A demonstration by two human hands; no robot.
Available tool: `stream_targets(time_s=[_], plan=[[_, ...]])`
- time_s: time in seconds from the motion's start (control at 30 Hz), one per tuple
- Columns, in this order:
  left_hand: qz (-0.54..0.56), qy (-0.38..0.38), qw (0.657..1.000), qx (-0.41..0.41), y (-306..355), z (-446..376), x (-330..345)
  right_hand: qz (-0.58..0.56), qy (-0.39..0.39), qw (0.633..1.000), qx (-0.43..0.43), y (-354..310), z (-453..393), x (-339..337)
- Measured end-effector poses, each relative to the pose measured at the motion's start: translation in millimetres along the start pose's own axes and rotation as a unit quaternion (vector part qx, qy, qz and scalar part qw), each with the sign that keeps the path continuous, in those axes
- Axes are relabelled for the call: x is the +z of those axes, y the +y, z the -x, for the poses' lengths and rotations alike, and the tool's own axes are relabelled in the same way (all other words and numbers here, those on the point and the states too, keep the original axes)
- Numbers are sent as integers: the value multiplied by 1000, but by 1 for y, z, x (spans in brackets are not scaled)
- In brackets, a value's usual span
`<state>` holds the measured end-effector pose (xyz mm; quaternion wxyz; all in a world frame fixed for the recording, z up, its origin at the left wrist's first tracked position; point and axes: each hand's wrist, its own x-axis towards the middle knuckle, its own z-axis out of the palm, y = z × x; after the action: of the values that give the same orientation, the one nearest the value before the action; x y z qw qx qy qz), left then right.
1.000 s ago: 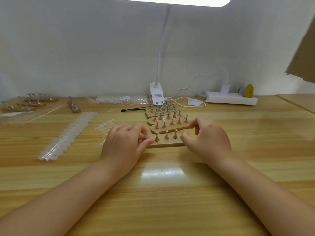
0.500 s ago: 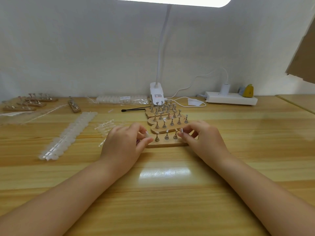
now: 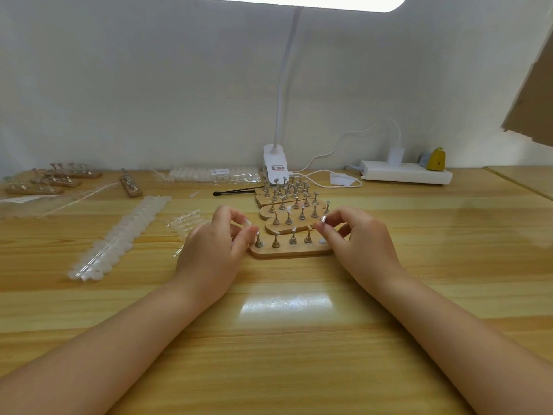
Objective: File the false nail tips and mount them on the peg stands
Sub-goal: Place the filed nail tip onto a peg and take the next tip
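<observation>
Nearest peg stand (image 3: pixel 291 250): wooden base on tabletop (image 3: pixel 284 339), centre, between both hands; 4 pegs upright, rightmost socket bare. Loose peg (image 3: pixel 323 218): pinched in right hand (image 3: pixel 356 241) thumb + forefinger, just above stand's right end. Left hand (image 3: pixel 214 247): fingers curled at leftmost peg; whether gripping it, can't tell. More peg stands (image 3: pixel 287 202) stacked behind. Nail tip strip (image 3: pixel 119 238) to left. Lamp clamp (image 3: pixel 276 166), power strip (image 3: pixel 405 172) at back.
</observation>
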<state>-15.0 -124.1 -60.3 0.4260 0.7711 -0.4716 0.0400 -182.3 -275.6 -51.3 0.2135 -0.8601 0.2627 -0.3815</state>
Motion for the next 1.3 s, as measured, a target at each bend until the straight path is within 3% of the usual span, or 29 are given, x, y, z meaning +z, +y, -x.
stream_targets(time_s=[0.3,0.87,1.1,1.3], plan=[[5,69,992,110,9,5,-4,-95,-5,995,37,-3,0,1],[-11,57,991,120,13,5,-6,-112,6,994,8,-11,4,1],[-12,71,983,171,24,7,-3,-179,-46,982,-26,-26,10,10],[-3,65,980,187,23,8,0,-165,-73,980,-81,-31,16,16]])
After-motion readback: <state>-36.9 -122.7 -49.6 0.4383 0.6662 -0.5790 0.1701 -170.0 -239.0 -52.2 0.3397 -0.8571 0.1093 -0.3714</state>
